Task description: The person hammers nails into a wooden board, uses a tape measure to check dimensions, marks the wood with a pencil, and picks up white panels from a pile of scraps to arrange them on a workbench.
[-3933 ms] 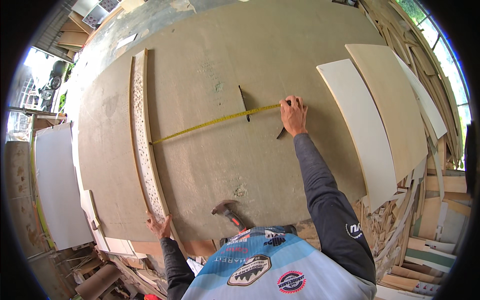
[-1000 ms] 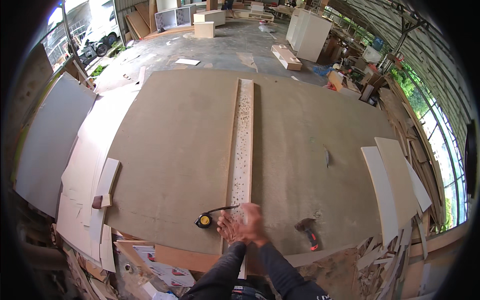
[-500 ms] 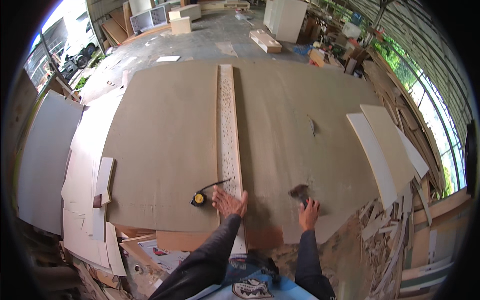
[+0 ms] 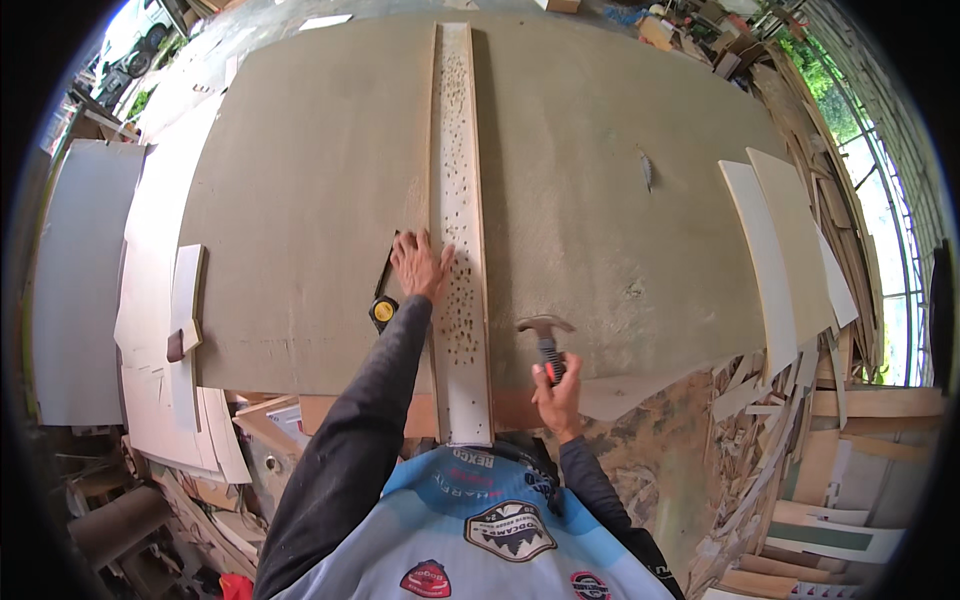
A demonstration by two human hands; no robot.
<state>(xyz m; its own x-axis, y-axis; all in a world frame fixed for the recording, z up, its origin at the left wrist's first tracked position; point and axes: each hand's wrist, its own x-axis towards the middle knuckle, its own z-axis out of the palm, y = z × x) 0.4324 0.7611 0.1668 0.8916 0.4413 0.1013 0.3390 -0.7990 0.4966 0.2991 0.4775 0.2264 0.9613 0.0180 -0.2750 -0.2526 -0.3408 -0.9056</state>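
Observation:
My left hand (image 4: 421, 265), fingers spread, lies at the left edge of a long narrow channel (image 4: 461, 395), white inside with light wooden rims. Many small dark specks cover its white floor; I cannot tell whether they are nails or holes. Just below this hand is a black and yellow tape measure (image 4: 383, 312), with a thin dark strip (image 4: 386, 268) running from it up to my fingers. Right of the channel, my right hand (image 4: 560, 393) is wrapped round the handle of a claw hammer (image 4: 546, 340), whose head points away from me above the tabletop.
The channel lies across a wide brown worktop (image 4: 300, 200). A small grey object (image 4: 646, 171) rests on it at right. Pale panels (image 4: 762, 260) overhang its right edge, with wood scraps (image 4: 745, 440) below. At left are a white strip (image 4: 186, 340) and white sheets (image 4: 85, 280).
My view has tipped downward. My left hand has slid farther up the channel, the dark strip now beside its fingers. My right hand has brought the hammer left, closer to the channel.

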